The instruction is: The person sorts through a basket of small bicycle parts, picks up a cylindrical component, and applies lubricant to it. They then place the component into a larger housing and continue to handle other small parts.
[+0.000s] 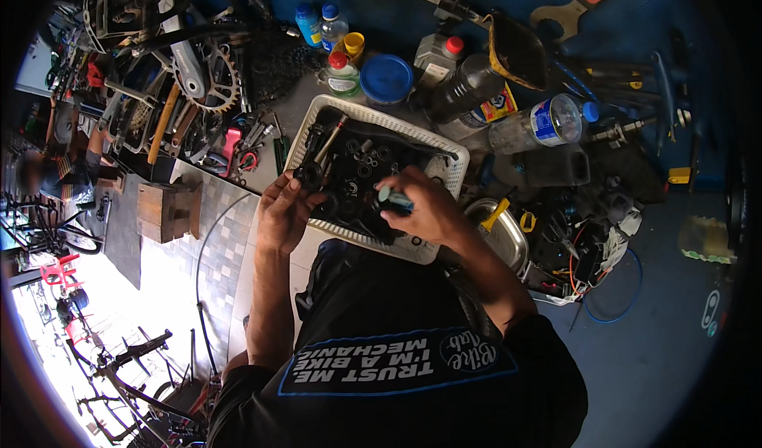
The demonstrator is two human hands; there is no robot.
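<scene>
A white plastic basket (454, 180) lies before me, holding dark greasy bike parts, with several small metal rings (367, 162) among them. Over its left edge, my left hand (284, 214) is closed on a dark ring-shaped part (308, 175), pinched between thumb and fingers. My right hand (432, 212) is above the basket's right half, fingers wrapped round a tool with a teal handle (394, 199). The tool's working end is too dark to make out. Another black round part (327, 205) shows just right of my left fingers.
Bottles and a blue-lidded tub (386, 78) stand behind the basket. A clear bottle (548, 121) lies to the right, near a metal tray (508, 238). Cranks and a chainring (213, 87) crowd the left, beside a rusty metal block (163, 210).
</scene>
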